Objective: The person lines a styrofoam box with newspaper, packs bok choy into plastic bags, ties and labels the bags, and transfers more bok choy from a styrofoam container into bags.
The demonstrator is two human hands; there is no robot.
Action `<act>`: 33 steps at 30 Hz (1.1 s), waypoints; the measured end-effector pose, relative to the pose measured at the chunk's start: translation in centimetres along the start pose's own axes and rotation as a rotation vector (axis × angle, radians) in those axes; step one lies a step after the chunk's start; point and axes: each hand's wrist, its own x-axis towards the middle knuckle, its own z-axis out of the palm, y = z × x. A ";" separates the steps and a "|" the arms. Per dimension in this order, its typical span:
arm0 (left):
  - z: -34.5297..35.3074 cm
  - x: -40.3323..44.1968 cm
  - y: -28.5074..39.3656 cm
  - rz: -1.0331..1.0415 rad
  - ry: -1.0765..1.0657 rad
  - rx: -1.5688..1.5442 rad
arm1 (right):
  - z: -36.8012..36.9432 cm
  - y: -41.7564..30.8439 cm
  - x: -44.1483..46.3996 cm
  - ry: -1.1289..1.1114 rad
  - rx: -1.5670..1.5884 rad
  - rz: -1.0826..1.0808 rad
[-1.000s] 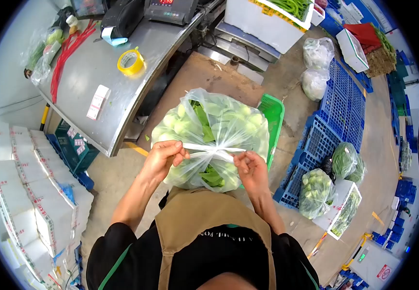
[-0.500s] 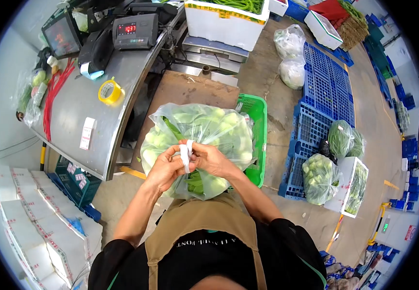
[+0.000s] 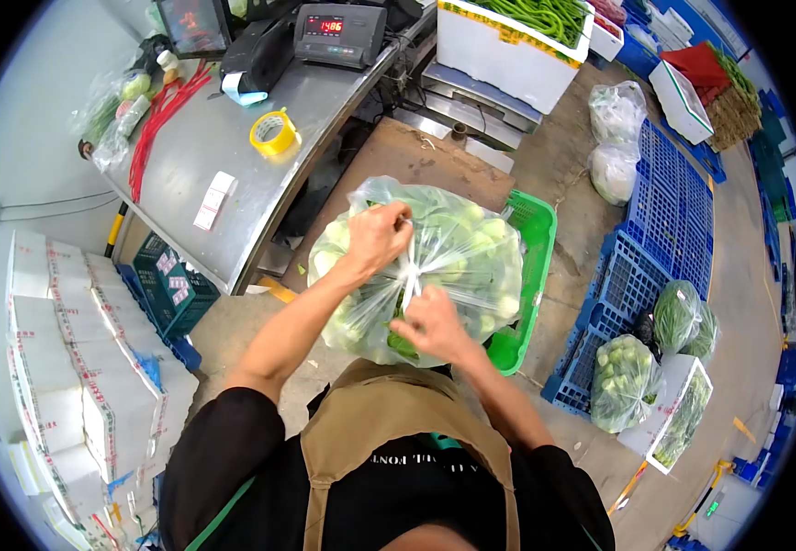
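Observation:
A clear plastic bag (image 3: pixel 481 248) full of pale green vegetables lies in front of me, its top gathered and twisted at the middle. My left hand (image 3: pixel 380 237) is closed on the bag's end, above the gathered point. Just below that point, my right hand (image 3: pixel 432 323) is closed on the other end, its fingertips partly blurred. Between the two hands the white plastic is drawn tight. Beside the bag on the right is a green crate (image 3: pixel 538 266), partly hidden under it.
A metal table (image 3: pixel 260 184) at upper left bears yellow tape (image 3: pixel 273 134), red ties (image 3: pixel 164 119), a label (image 3: pixel 215 200) and a scale display (image 3: pixel 338 35). A white foam box (image 3: pixel 508 55) stands ahead. Blue pallets (image 3: pixel 673 193) and bagged vegetables (image 3: pixel 625 381) are right; white boxes (image 3: pixel 77 367) are left.
My hands were together at the white bag ends. They have moved apart, the left away from my body and the right towards it. The camera view has shifted.

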 end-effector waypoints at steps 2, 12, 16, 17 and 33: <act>1.9 0.3 -0.9 0.010 -0.003 -0.003 | 1.2 -0.9 -0.3 -0.026 -0.107 -0.041; 2.5 1.1 -2.4 0.018 -0.094 0.037 | 2.2 -2.0 0.0 0.165 0.193 0.051; -3.0 -1.4 2.3 0.166 -0.037 -0.033 | 0.8 -4.1 0.2 0.333 1.190 0.523; -3.8 -2.4 3.6 0.169 -0.038 -0.077 | 0.8 -3.9 0.8 0.415 1.466 0.591; 2.0 -13.9 14.6 0.082 -0.117 0.269 | 1.2 2.8 -2.9 0.430 1.650 0.988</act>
